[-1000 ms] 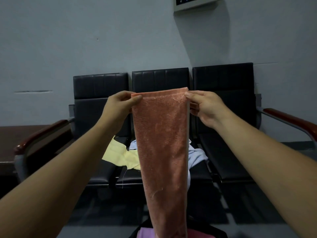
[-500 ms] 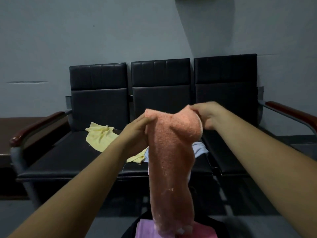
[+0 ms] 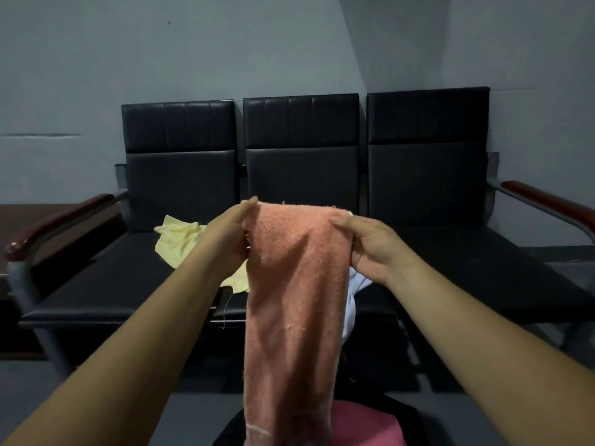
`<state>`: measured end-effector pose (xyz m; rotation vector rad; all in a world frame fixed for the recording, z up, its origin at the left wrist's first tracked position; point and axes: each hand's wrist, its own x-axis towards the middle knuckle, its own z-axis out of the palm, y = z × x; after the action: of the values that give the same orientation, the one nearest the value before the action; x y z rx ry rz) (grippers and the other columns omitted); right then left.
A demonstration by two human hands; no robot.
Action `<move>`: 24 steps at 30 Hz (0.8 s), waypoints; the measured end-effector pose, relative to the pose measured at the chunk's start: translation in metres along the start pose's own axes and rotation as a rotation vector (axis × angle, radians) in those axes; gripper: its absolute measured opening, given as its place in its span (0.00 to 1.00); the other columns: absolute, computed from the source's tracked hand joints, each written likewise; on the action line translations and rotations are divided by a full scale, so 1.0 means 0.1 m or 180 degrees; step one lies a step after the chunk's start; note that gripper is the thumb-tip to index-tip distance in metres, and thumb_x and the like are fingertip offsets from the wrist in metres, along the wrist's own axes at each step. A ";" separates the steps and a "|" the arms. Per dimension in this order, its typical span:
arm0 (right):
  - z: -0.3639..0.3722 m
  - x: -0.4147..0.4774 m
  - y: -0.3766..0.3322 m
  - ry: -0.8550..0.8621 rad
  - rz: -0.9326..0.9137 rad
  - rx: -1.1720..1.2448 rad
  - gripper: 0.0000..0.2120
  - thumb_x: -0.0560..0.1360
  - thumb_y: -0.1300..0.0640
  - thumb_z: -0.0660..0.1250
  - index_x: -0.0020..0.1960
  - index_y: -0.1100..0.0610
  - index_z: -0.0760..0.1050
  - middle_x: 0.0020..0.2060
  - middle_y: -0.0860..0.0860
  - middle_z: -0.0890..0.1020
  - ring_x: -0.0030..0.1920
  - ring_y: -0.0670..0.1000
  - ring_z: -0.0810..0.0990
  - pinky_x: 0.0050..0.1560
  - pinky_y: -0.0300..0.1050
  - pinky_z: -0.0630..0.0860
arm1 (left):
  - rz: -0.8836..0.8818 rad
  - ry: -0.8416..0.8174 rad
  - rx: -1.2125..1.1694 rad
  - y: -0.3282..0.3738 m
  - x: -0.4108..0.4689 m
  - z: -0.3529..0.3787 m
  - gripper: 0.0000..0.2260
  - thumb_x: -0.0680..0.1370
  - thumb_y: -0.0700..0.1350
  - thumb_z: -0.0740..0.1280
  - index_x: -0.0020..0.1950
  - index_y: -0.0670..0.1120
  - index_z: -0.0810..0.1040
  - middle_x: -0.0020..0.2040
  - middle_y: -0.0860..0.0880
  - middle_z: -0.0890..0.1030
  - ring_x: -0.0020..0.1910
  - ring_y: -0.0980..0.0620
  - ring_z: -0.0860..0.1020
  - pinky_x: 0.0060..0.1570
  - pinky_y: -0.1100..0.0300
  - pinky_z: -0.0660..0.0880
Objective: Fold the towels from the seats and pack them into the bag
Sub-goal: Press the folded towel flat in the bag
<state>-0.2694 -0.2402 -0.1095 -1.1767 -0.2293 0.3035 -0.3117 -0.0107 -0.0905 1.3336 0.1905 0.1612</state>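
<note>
The head view looks forward and down at two bare arms that reach out in front of a bench [image 3: 450,259] with three black seats, which stands against a grey wall. The left hand [image 3: 225,239] and the right hand [image 3: 370,249] hold up an orange towel [image 3: 296,300] by its upper edge, one hand at each top corner. The fingers [image 3: 248,204] of the left hand pinch the left corner, and the fingers [image 3: 341,220] of the right hand are curled around the right corner. The towel hangs down long and narrow between the arms. Its lower end reaches a black bag [image 3: 231,431] at the bottom edge of the view, where a pink towel [image 3: 363,426] lies inside. A yellow towel [image 3: 175,243] lies crumpled on the left seat, partly behind the left hand. A pale blue towel [image 3: 355,284] lies on the middle seat, mostly hidden behind the orange towel. At the far left, beside the bench, stands a brown table [image 3: 19,220].
</note>
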 end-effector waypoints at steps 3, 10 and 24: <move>0.14 0.09 -0.03 -0.0019 0.0045 0.0275 0.06 0.78 0.59 0.70 0.51 0.61 0.82 0.40 0.55 0.84 0.41 0.51 0.83 0.46 0.47 0.82 | 0.0026 -0.0809 0.0687 -0.11 -0.02 -0.14 0.33 0.70 0.68 0.69 0.65 0.45 0.79 0.58 0.47 0.85 0.58 0.46 0.82 0.58 0.52 0.77; 0.18 0.24 -0.10 0.0333 0.0278 0.0389 0.07 0.78 0.59 0.69 0.51 0.63 0.81 0.43 0.58 0.85 0.41 0.55 0.85 0.42 0.48 0.83 | 0.0104 -0.1069 0.0710 -0.55 0.02 -0.13 0.11 0.79 0.44 0.67 0.56 0.38 0.81 0.51 0.40 0.85 0.51 0.43 0.84 0.54 0.53 0.80; -0.37 0.40 0.63 0.0081 0.0283 0.0030 0.12 0.75 0.63 0.70 0.58 0.65 0.81 0.47 0.58 0.86 0.45 0.52 0.85 0.46 0.46 0.82 | -0.0060 -0.0930 -0.0458 -0.71 0.37 -0.08 0.17 0.80 0.43 0.66 0.69 0.43 0.75 0.56 0.46 0.84 0.53 0.49 0.82 0.55 0.52 0.78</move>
<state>-0.2269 -0.2362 -0.1805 -1.1828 -0.1534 0.3670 -0.2773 -0.0112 -0.1634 1.1961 -0.0549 -0.0364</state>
